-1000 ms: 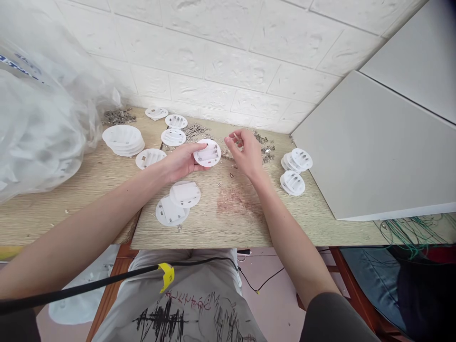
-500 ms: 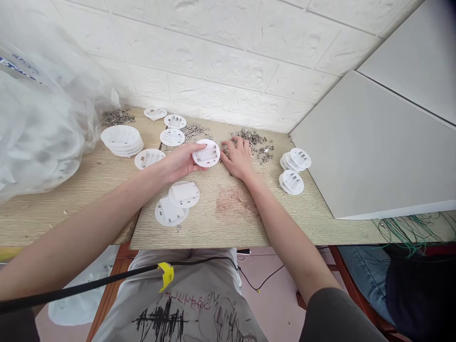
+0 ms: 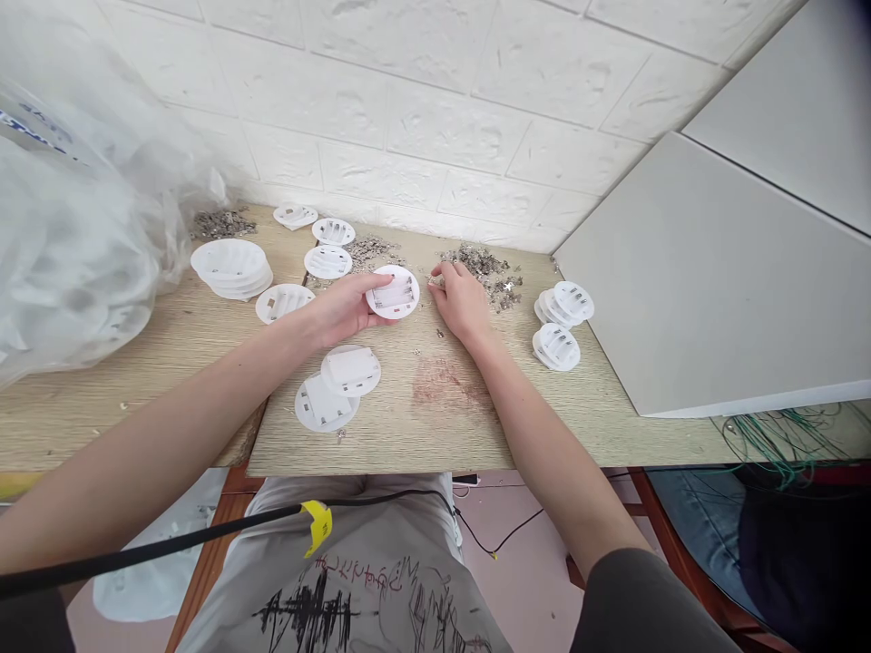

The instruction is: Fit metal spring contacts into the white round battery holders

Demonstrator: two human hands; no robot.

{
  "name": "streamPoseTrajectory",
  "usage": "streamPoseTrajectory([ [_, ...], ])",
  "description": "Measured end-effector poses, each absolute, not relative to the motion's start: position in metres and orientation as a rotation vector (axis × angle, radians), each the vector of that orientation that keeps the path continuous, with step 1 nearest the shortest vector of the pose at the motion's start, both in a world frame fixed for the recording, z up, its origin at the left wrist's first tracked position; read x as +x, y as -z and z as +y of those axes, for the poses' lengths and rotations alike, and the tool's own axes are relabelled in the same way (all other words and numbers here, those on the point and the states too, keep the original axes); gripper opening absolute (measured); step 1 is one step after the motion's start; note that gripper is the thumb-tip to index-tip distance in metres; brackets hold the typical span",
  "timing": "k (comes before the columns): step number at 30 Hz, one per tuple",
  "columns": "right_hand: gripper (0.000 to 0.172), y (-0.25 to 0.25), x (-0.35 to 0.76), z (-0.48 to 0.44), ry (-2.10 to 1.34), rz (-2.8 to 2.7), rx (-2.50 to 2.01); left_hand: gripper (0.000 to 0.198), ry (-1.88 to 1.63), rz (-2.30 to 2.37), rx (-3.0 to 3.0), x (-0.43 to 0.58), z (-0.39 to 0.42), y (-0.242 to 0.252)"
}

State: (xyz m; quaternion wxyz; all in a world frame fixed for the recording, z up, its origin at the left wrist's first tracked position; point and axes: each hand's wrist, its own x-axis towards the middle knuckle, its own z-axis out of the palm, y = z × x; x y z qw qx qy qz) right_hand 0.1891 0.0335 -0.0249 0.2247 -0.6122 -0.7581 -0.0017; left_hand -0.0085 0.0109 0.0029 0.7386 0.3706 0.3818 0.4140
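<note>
Held disc [image 3: 395, 295], the white slotted plate that serves as landmark, lies above the counter [image 3: 387, 444] in your left hand [image 3: 347, 310], whose thumb is clamped on its upper face with fingers beneath. Your right hand [image 3: 464, 304] is just right of the held disc, thumb and forefinger curled toward one another beside the main heap of metal pieces [image 3: 480, 261]; whether they are apart, together or closed on a piece cannot be told. The chief hazard is probably a dropped or doubled piece, since the bits are tiny and tangled, and a pinch at the heap's edge may drag several at once. A thumb-heavy hold at one edge could let the held disc tip, spilling anything loose in its slots. Your right wrist might sweep the stray pieces [image 3: 440, 334], which lie nearer you and to the right of the held disc, across the counter. The overlapping discs [image 3: 350, 370], nearer you and slightly left of the held disc, could slide if your left forearm dips. Hidden: the underside of the held disc, the rim under your thumb, and the part of the heap behind your right hand. Your left forearm overlaps the single disc [image 3: 280, 301] left of the held disc. The plastic bag [image 3: 74, 263], farther left of the held disc, is cut off by the view's edge, its contents blurred by the film; the orientation of individual pieces is too small to read.
</note>
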Motion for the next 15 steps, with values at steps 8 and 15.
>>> streamPoseTrajectory([
  [8,0.016,0.0202,0.1863,0.0301,0.020,-2.083,-1.715,0.015,-0.912,0.859,0.830,-0.0078,0.0101,-0.0040],
  [15,0.018,0.0254,0.1866,0.0334,0.059,-2.056,-1.690,0.017,-0.901,0.880,0.863,-0.0079,0.0099,-0.0035],
])
